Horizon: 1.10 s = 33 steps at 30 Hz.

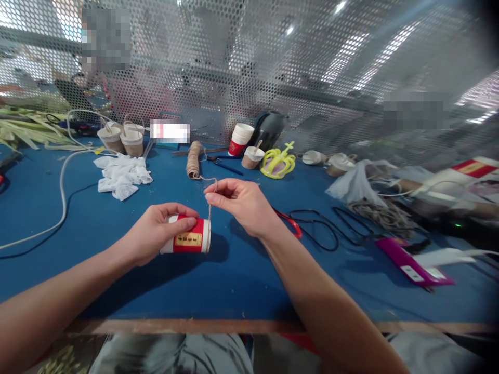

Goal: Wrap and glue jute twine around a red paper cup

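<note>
My left hand (166, 231) is closed around a red and white paper cup (189, 240) lying on its side above the blue table. The cup's rim faces right. My right hand (237, 200) pinches a thin brown twine (209, 210) just above the rim. From there the twine runs down along the rim, and its other side leads back to an upright-leaning twine roll (193, 160) on the table.
White lace (123, 174) lies at the left beside twine-wrapped cups (132, 140). Behind stand stacked paper cups (240, 139), a yellow crown (278, 162) and blue-handled pliers (228, 163). Black cable (331, 234), red-handled scissors (292, 226) and a purple packet (413, 262) lie at right.
</note>
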Each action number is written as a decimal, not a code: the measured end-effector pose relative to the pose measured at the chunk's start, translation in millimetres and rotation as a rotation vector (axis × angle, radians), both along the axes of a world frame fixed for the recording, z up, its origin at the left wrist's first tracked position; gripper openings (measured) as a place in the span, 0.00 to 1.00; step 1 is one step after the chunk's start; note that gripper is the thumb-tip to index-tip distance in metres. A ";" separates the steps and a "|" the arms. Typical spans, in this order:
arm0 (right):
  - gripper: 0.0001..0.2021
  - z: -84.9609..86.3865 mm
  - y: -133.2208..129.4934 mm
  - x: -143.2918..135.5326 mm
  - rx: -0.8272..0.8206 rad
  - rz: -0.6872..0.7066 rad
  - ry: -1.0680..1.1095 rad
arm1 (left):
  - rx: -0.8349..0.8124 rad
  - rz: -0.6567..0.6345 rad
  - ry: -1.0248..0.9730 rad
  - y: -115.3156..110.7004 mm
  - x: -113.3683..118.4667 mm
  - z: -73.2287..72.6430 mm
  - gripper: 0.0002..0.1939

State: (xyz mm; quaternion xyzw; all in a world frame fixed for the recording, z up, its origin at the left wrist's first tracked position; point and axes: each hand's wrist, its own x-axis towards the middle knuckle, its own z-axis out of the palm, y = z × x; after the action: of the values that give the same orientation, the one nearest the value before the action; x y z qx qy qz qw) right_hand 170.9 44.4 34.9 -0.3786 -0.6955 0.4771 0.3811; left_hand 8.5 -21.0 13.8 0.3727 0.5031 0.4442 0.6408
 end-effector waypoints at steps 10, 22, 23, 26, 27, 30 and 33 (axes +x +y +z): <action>0.05 -2.9 0.5 1.9 -0.022 -0.013 -0.023 | 0.049 0.026 -0.006 -4.5 0.6 0.4 0.14; 0.05 -5.2 -2.2 3.1 -0.063 0.004 -0.026 | 0.158 0.021 0.134 -8.7 2.2 2.9 0.12; 0.05 -5.4 -2.2 3.1 -0.065 0.007 -0.026 | 0.166 0.019 0.148 -8.9 2.1 3.0 0.12; 0.05 -6.0 -2.4 3.1 -0.077 0.019 -0.024 | 0.186 0.013 0.159 -10.0 1.9 3.5 0.12; 0.06 -6.1 -2.5 3.1 -0.082 0.021 -0.023 | 0.190 0.013 0.158 -10.4 1.9 3.8 0.12; 0.06 -6.0 -3.0 3.3 -0.095 0.019 -0.024 | 0.204 0.020 0.164 -11.7 2.1 4.5 0.12; 0.05 -5.7 -3.5 3.6 -0.106 0.023 -0.028 | 0.229 0.022 0.183 -12.8 1.6 3.9 0.12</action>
State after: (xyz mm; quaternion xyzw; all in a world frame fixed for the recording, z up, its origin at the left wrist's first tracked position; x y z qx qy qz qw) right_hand 174.5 40.9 29.2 -0.3970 -0.6789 0.5122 0.3451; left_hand 10.1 -33.8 17.7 0.4766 0.5095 0.4698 0.5409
